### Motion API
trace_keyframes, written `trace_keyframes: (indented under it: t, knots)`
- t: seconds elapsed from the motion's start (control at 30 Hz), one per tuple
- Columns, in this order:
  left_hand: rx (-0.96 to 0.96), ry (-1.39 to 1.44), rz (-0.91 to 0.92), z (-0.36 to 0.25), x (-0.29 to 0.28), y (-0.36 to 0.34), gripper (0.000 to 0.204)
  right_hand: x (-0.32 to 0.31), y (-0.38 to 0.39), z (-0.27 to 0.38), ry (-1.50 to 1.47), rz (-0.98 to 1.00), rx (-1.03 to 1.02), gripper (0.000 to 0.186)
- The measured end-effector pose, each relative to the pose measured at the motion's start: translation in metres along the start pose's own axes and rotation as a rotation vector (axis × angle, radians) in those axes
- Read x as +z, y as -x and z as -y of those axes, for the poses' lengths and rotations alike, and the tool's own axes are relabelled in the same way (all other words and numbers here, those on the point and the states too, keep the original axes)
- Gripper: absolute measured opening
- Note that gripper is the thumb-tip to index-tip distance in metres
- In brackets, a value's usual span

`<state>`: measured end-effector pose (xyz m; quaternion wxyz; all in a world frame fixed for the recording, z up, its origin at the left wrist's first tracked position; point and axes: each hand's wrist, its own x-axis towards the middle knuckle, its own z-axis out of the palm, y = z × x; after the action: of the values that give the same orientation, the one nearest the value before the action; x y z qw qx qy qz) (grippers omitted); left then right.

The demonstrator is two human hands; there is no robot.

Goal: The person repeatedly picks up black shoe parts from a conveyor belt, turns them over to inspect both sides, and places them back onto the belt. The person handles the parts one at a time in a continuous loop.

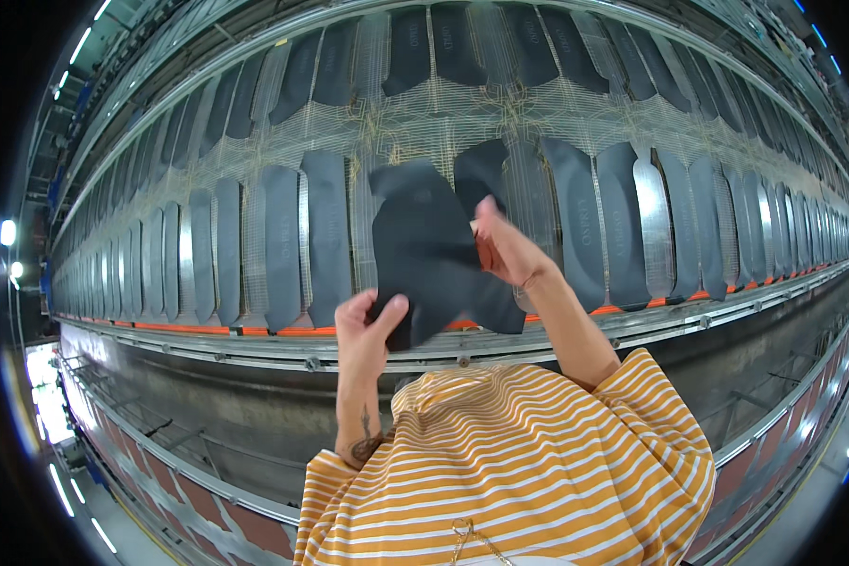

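Note:
My left hand (366, 330) grips the lower-left corner of a dark grey, flexible sheet piece (420, 250), thumb on its face. The piece is lifted over the slatted rack and bent. My right hand (505, 247) is closed at its right edge, fingers pressed together beside a small pale patch; exactly what they hold is hidden. Another dark piece (476, 165) shows behind, above my right fingers, and a further dark flap (500, 307) hangs below that hand. I cannot tell whether these join the held piece.
Several long grey pieces (283, 245) lie side by side in two rows on a wire-and-metal rack (396, 123), some with lettering. An orange strip (316, 330) and metal rail (311, 354) edge it nearest me. A trough and lower railing (774, 396) run beneath.

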<state>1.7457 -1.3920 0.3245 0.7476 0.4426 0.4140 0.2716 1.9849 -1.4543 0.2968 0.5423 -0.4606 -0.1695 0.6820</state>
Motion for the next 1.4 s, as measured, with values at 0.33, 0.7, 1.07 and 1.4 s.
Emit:
trace_keyframes:
  t: [0.33,0.7,1.07,1.4]
  knots:
    - [-0.264,-0.133,0.272,0.046,-0.065,0.044,0.047,-0.109,-0.231,-0.090,-0.416,-0.130,0.239,0.027]
    - [-0.225,-0.034,-0.180,0.226,-0.123,-0.069,0.016,-0.129,-0.334,-0.022,0.031,-0.242,-0.083,0.050]
    - [-0.295,-0.160,-0.142,0.271,-0.155,-0.090,0.020,-0.185,-0.143,-0.106,1.006,-0.610,-0.274,0.038]
    - [0.442,-1.069,-0.292,0.218,-0.118,-0.054,0.031,-0.140,0.019,-0.253,0.957,-0.768,0.241,0.047]
